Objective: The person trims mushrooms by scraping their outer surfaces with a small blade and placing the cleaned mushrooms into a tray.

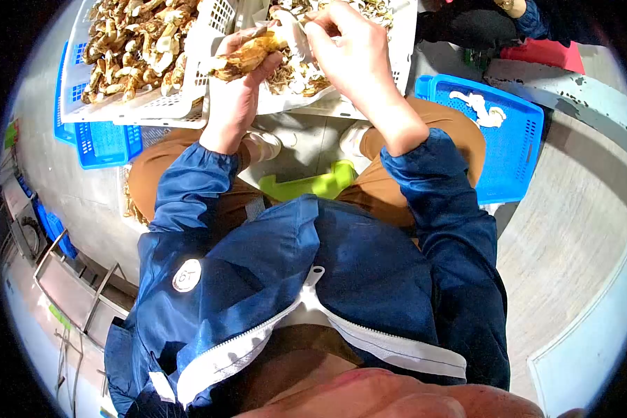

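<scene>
My left hand [235, 97] is closed around a brown and yellowish mushroom [249, 57], held lying sideways over the gap between two white crates. At the mushroom's right end, my right hand [352, 52] is closed in a pinch with bent fingers. Whatever sits between those fingertips is too small and overexposed to name. Below both hands, pale shavings and scraps [303, 82] fill the white crate [341, 108] in front of me. Many brown mushrooms [136, 45] are piled in the perforated white crate [146, 111] on the left.
A blue basket [505, 164] by my right knee holds a few white pieces [481, 108]. Another blue basket [108, 143] shows under the left crate. Something bright green [310, 184] lies between my legs. Part of another person [533, 17] appears at top right, near a red object [547, 57].
</scene>
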A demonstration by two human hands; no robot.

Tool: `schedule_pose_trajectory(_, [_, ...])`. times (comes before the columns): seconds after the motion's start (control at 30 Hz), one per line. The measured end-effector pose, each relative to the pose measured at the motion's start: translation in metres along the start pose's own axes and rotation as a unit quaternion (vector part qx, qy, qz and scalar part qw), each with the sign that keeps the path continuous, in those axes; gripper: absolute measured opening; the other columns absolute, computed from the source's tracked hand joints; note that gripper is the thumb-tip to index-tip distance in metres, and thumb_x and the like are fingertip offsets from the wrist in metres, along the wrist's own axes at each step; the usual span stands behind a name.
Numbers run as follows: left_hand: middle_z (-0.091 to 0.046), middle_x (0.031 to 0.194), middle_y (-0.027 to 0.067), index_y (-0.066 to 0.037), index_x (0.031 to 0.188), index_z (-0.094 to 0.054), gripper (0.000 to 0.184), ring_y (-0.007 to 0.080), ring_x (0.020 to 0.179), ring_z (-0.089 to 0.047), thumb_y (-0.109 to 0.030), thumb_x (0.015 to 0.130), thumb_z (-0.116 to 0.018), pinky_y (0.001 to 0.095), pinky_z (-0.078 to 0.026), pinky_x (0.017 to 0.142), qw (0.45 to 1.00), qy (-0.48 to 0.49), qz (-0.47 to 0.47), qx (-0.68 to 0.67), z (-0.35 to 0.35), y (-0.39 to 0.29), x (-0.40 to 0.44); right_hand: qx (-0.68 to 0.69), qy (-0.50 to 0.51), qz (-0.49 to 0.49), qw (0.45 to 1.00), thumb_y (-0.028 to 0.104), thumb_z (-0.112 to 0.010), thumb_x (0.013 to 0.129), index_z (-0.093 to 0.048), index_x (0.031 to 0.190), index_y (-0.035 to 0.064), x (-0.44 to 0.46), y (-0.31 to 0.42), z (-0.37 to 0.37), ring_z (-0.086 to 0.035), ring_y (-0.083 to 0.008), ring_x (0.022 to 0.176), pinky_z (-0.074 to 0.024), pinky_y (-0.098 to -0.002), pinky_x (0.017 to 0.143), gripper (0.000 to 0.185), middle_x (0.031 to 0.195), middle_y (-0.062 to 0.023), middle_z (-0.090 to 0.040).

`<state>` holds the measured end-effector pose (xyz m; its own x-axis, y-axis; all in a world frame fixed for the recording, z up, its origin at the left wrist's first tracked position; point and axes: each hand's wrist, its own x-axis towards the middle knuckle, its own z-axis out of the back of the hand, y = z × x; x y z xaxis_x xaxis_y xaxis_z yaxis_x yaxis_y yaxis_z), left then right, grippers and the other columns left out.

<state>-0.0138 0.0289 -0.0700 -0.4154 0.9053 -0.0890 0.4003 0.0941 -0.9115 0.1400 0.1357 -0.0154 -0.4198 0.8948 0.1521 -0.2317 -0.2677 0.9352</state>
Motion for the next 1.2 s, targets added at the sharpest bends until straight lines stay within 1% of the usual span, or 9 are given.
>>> schedule_pose_trajectory(0.07, [-0.066,0.119,0.0080,-0.003,0.127,-0.055,0.048,0.0163,0.110,-0.064,0.002,0.085,-0.077,0.0301,-0.053,0.098,0.999,-0.004,0.022,-0.028,0.000,-0.005,0.002,-0.069,-0.027,0.021,0.997,0.007,-0.066,0.089,-0.064,0.090,0.0009,0.003,-0.009,-0.004,-0.067,-0.0226,0.066,-0.0526,-0.0351,0.061,0.006,0.070,-0.0140,-0.065])
schedule_pose_trajectory(0.1, [-0.067,0.117,0.0072,-0.004,0.127,-0.056,0.046,0.0170,0.107,-0.066,0.000,0.086,-0.076,0.0314,-0.055,0.096,0.999,-0.010,0.018,-0.034,-0.007,-0.012,0.002,-0.023,0.047,-0.080,0.995,0.007,-0.066,0.089,-0.063,0.089,0.0002,0.007,-0.009,0.008,-0.066,-0.0218,0.069,-0.0528,-0.0352,0.061,0.008,0.083,-0.0164,-0.066])
schedule_pose_trajectory(0.23, [-0.068,0.115,0.0084,-0.005,0.124,-0.060,0.038,0.0200,0.105,-0.068,-0.001,0.089,-0.072,0.0359,-0.059,0.093,0.991,-0.024,0.055,-0.120,0.002,-0.013,0.008,0.072,0.078,-0.013,0.994,0.005,-0.068,0.087,-0.062,0.084,-0.0009,0.015,0.002,0.019,-0.066,-0.0245,0.079,-0.0528,-0.0334,0.066,0.008,0.114,-0.0199,-0.062])
schedule_pose_trajectory(0.33, [-0.068,0.116,0.0092,-0.004,0.123,-0.062,0.035,0.0204,0.106,-0.068,-0.001,0.089,-0.071,0.0355,-0.059,0.093,0.986,-0.011,0.056,-0.156,0.009,-0.011,0.011,0.006,0.083,0.155,0.984,0.007,-0.069,0.085,-0.064,0.084,-0.0007,0.013,0.004,0.020,-0.066,-0.0266,0.090,-0.0528,-0.0345,0.076,0.009,0.112,-0.0173,-0.064])
schedule_pose_trajectory(0.47, [-0.068,0.117,0.0094,-0.003,0.125,-0.062,0.037,0.0203,0.106,-0.068,0.000,0.089,-0.071,0.0355,-0.058,0.093,0.990,-0.006,0.046,-0.131,0.013,-0.009,0.013,0.005,0.169,0.069,0.983,0.011,-0.071,0.084,-0.066,0.086,-0.0006,0.015,0.007,0.027,-0.065,-0.0283,0.100,-0.0515,-0.0355,0.086,0.013,0.111,-0.0161,-0.067])
schedule_pose_trajectory(0.5, [-0.068,0.117,0.0093,-0.003,0.125,-0.061,0.037,0.0201,0.107,-0.068,-0.001,0.089,-0.072,0.0352,-0.058,0.094,0.992,-0.016,0.047,-0.117,0.011,-0.011,0.012,0.044,0.159,0.143,0.976,0.010,-0.071,0.085,-0.066,0.086,-0.0013,0.017,-0.005,0.023,-0.066,-0.0271,0.100,-0.0527,-0.0346,0.085,0.012,0.110,-0.0158,-0.068])
schedule_pose_trajectory(0.8, [-0.068,0.118,0.0087,-0.003,0.126,-0.060,0.039,0.0180,0.106,-0.067,-0.004,0.090,-0.073,0.0326,-0.057,0.095,0.995,-0.004,0.071,-0.073,0.010,-0.011,0.011,0.040,0.197,0.045,0.979,0.007,-0.067,0.088,-0.066,0.092,-0.0048,0.014,0.014,0.031,-0.068,-0.0214,0.084,-0.0539,-0.0310,0.066,0.012,0.096,-0.0154,-0.070])
schedule_pose_trajectory(1.0, [-0.069,0.115,0.0087,-0.002,0.126,-0.061,0.038,0.0185,0.106,-0.068,-0.005,0.090,-0.072,0.0330,-0.056,0.096,0.989,0.019,0.097,-0.114,0.019,-0.007,0.013,-0.086,0.046,0.286,0.953,0.015,-0.070,0.086,-0.068,0.093,0.0042,0.011,-0.021,0.011,-0.068,-0.0304,0.074,-0.0540,-0.0409,0.067,0.013,0.082,-0.0129,-0.068])
schedule_pose_trajectory(1.2, [-0.069,0.116,0.0088,-0.002,0.126,-0.060,0.038,0.0183,0.106,-0.068,-0.006,0.090,-0.072,0.0337,-0.056,0.096,0.995,0.021,0.082,-0.050,0.015,-0.014,0.014,-0.090,0.048,0.266,0.959,0.013,-0.068,0.088,-0.065,0.094,0.0030,0.008,-0.014,0.007,-0.066,-0.0334,0.079,-0.0535,-0.0411,0.068,0.012,0.085,-0.0147,-0.065])
